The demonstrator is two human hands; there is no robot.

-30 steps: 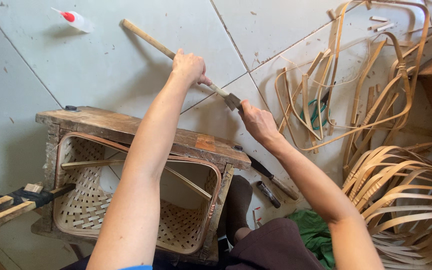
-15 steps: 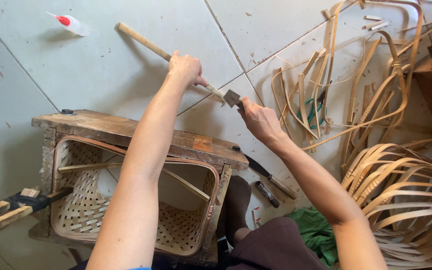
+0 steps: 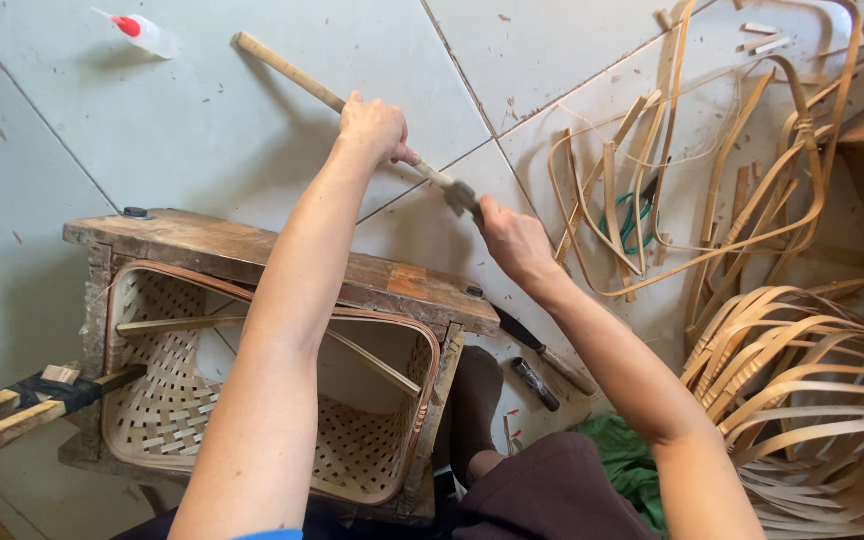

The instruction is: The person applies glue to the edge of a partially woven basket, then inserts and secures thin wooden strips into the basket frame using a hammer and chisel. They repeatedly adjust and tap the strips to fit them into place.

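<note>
Shaving a stick with a blade
Left hand (image 3: pixel 374 128) is gripping the stick (image 3: pixel 292 72); right hand (image 3: pixel 514 240), at 4 o'clock, is holding the blade (image 3: pixel 460 196), which needs a steady push

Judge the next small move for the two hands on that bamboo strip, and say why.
Probably push the knife a little further along the bamboo strip. The left hand grips the strip mid-length, holding it angled above the tiled floor, while the right hand holds the blade against the strip's near end. Most of the strip lies beyond the blade.
</note>
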